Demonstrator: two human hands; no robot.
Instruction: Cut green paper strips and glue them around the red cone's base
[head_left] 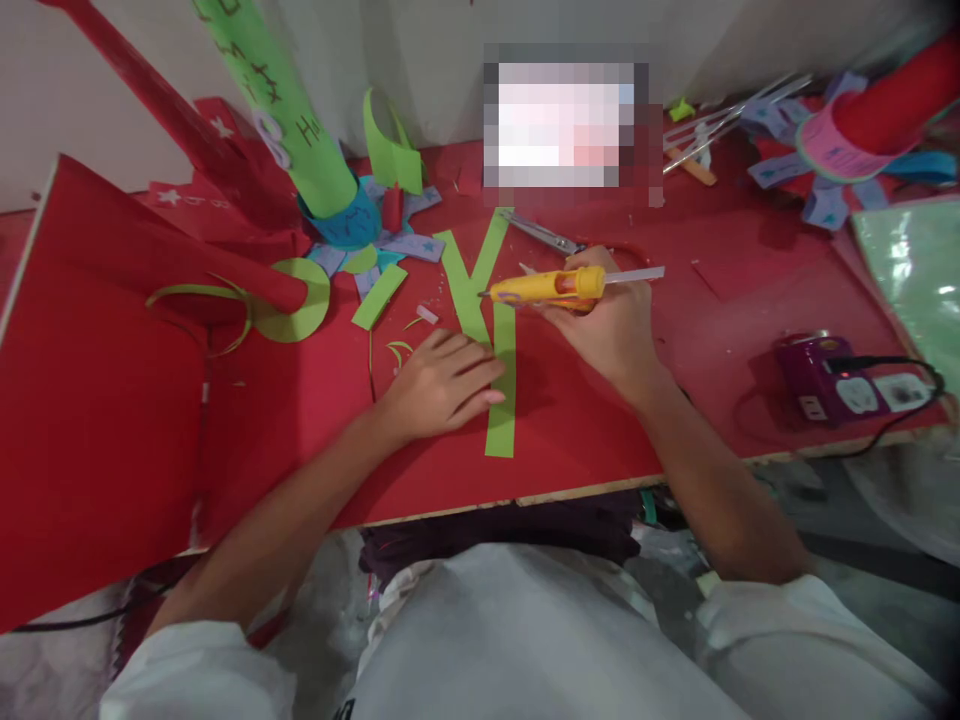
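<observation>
Apparently gluing green paper strips (505, 340) beneath a flattened, empty left hand (452, 382), with glue gun (551, 288) gripped in right hand (621, 322); next calling for steady aim.

A head-worn camera looks from above the wearer's own chest, facing forward and steeply down, so that a white shirt (510, 640) fills the bottom of the view and a red tabletop (427, 485) spreads beyond it. It is close to the work: both forearms (300, 500) rise from the lower part, and the left hand (450, 380), the right hand (619, 325) and the green paper strips (502, 430) lie about the middle. The wide view reaches a pale wall (435, 50) at the top, a red panel (97, 400) at left and a purple box (825, 378) toward the right edge.
</observation>
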